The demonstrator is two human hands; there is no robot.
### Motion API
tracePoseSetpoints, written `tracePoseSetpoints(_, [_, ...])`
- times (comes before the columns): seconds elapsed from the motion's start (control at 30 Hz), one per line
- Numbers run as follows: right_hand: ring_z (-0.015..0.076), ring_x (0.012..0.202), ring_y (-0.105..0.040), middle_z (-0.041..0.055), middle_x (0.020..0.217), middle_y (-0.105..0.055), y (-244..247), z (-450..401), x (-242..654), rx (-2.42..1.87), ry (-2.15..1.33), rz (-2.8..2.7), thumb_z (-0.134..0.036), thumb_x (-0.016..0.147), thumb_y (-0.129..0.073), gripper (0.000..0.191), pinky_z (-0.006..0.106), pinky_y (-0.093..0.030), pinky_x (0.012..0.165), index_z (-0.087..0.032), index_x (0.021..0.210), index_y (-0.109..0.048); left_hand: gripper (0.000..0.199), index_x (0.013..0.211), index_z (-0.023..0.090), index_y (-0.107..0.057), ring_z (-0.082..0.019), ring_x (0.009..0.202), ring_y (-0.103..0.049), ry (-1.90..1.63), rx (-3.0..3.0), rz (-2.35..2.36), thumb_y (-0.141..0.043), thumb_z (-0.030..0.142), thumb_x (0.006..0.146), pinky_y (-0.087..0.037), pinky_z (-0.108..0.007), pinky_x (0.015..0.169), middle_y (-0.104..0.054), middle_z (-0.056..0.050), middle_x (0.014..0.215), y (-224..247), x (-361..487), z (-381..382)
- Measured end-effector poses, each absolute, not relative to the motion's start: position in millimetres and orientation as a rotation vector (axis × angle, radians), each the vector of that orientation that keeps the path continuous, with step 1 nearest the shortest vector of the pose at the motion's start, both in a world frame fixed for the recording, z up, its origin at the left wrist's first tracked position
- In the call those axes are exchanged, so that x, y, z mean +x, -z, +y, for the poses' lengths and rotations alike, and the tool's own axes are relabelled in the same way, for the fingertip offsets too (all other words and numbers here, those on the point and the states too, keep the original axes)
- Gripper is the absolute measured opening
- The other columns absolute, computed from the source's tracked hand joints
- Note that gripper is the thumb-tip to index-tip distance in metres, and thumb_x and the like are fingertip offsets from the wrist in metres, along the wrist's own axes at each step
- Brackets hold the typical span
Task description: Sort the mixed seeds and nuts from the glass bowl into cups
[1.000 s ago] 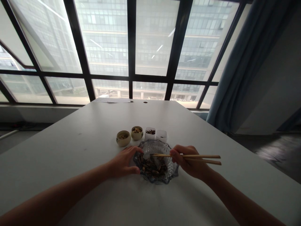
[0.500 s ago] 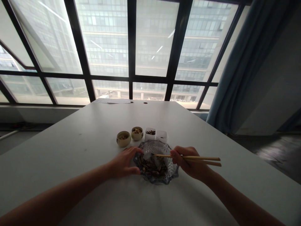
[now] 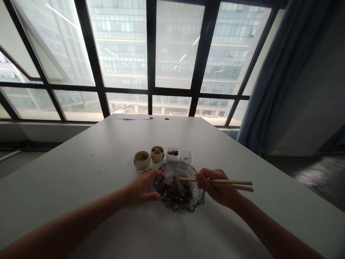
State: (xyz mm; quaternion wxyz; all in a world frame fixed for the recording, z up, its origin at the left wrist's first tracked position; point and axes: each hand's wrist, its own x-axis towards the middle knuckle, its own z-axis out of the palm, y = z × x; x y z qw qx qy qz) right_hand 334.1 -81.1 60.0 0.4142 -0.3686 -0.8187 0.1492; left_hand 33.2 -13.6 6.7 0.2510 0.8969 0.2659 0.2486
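Observation:
A scalloped glass bowl (image 3: 198,196) stands before me with a heap of brown-striped seeds (image 3: 176,194) inside, sunflower seeds by their look. Against its left rim rests my left hand (image 3: 147,187), fingers curved over the edge and thumb lower on the side. My right hand (image 3: 215,185) is closed round a pair of wooden chopsticks (image 3: 234,183), held nearly level, with their tips over the bowl. A small dark piece (image 3: 174,177) shows at the tips, too small to name for certain.
Behind the bowl stand two round tan cups, the left cup (image 3: 141,164) and the right cup (image 3: 157,157) with nut-like pieces. Beside them are a white tub (image 3: 172,158) of dark seeds and another white tub (image 3: 185,160) holding little. Paper (image 3: 132,116) lies at the table's far end.
Both hands, the chopsticks and the bowl keep practically the same places. The whole view has shifted very slightly.

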Motion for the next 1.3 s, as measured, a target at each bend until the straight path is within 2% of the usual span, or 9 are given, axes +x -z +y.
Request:
tracePoseSetpoints(0.47, [0.0086,0.04,-0.047,-0.002,0.049,-0.052,-59.2,-82.8,333.4,-0.991,-0.404,-2.055,-0.043,0.104,-0.043,0.049,0.021,-0.036,0.042,-0.02,0.063,-0.054,0.087,0.128,0.02,-0.051,-0.036,0.117,-0.059,-0.68,2.435,0.721,-0.046,0.09,0.078,-0.047,-0.049,0.102,-0.061,-0.017,0.128,-4.9,32.4,-12.8])
tracePoseSetpoints(0.73, [0.009,0.042,-0.048,-0.0009,0.052,-0.055,-59.2,-83.3,330.4,-1.013,-0.342,-2.108,-0.04,0.103,-0.045,0.045,0.021,-0.036,0.045,-0.019,0.064,-0.053,0.087,0.129,0.019,-0.051,-0.036,0.117,-0.059,-0.689,2.439,0.74,-0.046,0.089,0.078,-0.047,-0.049,0.102,-0.061,-0.017,0.129,-2.2,32.5,-12.6])
tracePoseSetpoints(0.9, [0.0083,0.042,-0.043,-0.0033,0.051,-0.049,-58.8,-85.1,325.2,-0.993,-0.312,-2.119,-0.04,0.103,-0.045,0.045,0.021,-0.034,0.045,-0.02,0.063,-0.049,0.089,0.13,0.018,-0.05,-0.036,0.115,-0.059,-0.675,2.44,0.746,-0.046,0.09,0.078,-0.048,-0.05,0.101,-0.061,-0.018,0.128,-2.2,32.1,-12.4])
tracePoseSetpoints(1.3, [0.01,0.043,-0.053,0.0015,0.052,-0.062,-53.8,-83.7,327.2,-1.038,-0.375,-2.038,-0.049,0.103,-0.044,0.051,0.022,-0.041,0.045,-0.019,0.063,-0.056,0.088,0.129,0.019,-0.05,-0.037,0.117,-0.059,-0.675,2.43,0.747,-0.046,0.09,0.077,-0.047,-0.05,0.102,-0.061,-0.017,0.128,-3.9,32.4,-13.5])
